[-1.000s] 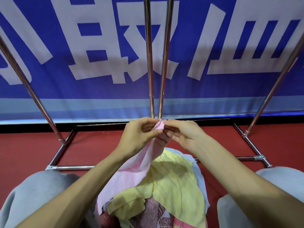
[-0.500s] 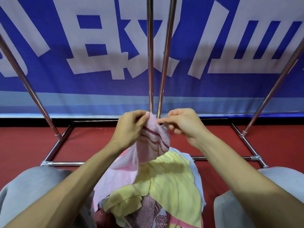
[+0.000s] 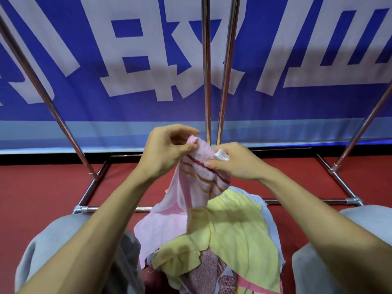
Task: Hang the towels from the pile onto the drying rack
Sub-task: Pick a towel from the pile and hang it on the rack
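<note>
A pink towel (image 3: 191, 187) with dark red and orange stripes is lifted above the pile. My left hand (image 3: 167, 152) pinches its top corner. My right hand (image 3: 231, 162) grips the striped edge beside a small white label. The towel's lower part still drapes over the pile (image 3: 231, 236), where a yellow towel lies on top of patterned and pale blue ones between my knees. The steel drying rack (image 3: 206, 66) stands just behind, its two centre poles rising above my hands and its slanted poles at left and right.
The rack's base bars (image 3: 297, 202) lie on the red floor in front of my grey-trousered knees (image 3: 63, 240). A large blue banner (image 3: 275, 109) with white characters fills the background behind the rack.
Both hands have drawn apart, spreading the pink towel's top edge so the stripes and the label show. The towel has risen a little from the pile.
</note>
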